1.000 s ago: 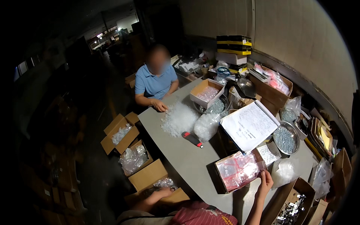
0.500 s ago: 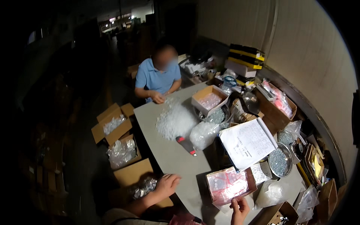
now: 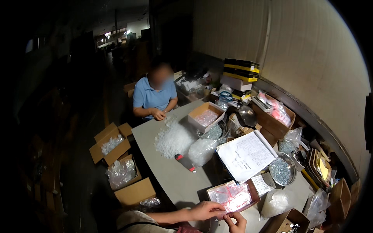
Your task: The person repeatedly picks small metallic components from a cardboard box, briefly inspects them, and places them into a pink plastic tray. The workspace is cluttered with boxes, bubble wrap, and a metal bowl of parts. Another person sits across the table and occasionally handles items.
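Observation:
My left hand (image 3: pixel 206 211) and my right hand (image 3: pixel 235 222) meet at the near edge of a shallow cardboard box (image 3: pixel 254 190) full of small clear and pink plastic bags (image 3: pixel 232 196). The left fingers curl against the box's front rim. Just below them the right fingers are pinched together. Whatever lies between the fingers is too small to make out. The box sits on a grey table (image 3: pixel 171 180).
A person in a blue shirt (image 3: pixel 155 97) works at the far end by a pile of clear bits (image 3: pixel 173 138). A red-handled tool (image 3: pixel 185 162), an open notebook (image 3: pixel 246 155) and a metal bowl of screws (image 3: pixel 282 171) lie nearby. Open cartons (image 3: pixel 110 143) stand on the floor at left.
My left hand has come in from the table's left edge to the box. My right hand has dropped from beside the box to meet it. The view has tilted up.

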### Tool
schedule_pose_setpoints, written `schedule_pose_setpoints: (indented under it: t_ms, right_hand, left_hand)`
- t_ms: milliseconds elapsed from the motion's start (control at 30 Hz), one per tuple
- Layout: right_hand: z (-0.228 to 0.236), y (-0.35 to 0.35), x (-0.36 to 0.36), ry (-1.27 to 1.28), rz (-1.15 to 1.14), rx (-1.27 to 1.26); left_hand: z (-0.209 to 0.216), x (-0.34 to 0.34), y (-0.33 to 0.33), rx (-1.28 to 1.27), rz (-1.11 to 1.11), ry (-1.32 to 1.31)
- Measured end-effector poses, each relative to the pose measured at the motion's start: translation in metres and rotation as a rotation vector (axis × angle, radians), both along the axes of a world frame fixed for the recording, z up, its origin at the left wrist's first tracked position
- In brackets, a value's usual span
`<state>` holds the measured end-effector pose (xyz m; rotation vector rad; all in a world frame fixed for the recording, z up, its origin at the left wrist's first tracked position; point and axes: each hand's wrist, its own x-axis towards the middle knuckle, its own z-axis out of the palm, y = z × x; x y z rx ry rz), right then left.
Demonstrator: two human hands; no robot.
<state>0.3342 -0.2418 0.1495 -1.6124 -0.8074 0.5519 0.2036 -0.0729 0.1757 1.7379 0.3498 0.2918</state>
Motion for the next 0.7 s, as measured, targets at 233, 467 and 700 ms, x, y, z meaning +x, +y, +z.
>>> schedule_pose_setpoints:
  t_ms: [233, 467, 700]
  right_hand:
    - [0.005, -0.014, -0.008, 0.392, 0.207, 0.019]
    - [-0.047, -0.025, -0.02, 0.184, 0.096, 0.006]
    - [0.078, -0.034, -0.012, -0.247, 0.094, 0.02]
  left_hand:
    - [0.023, -0.002, 0.003, 0.292, 0.076, -0.009]
    - [0.002, -0.001, -0.008, 0.227, 0.035, -0.2]
    - [0.016, -0.005, -0.031, 0.439, 0.087, -0.091]
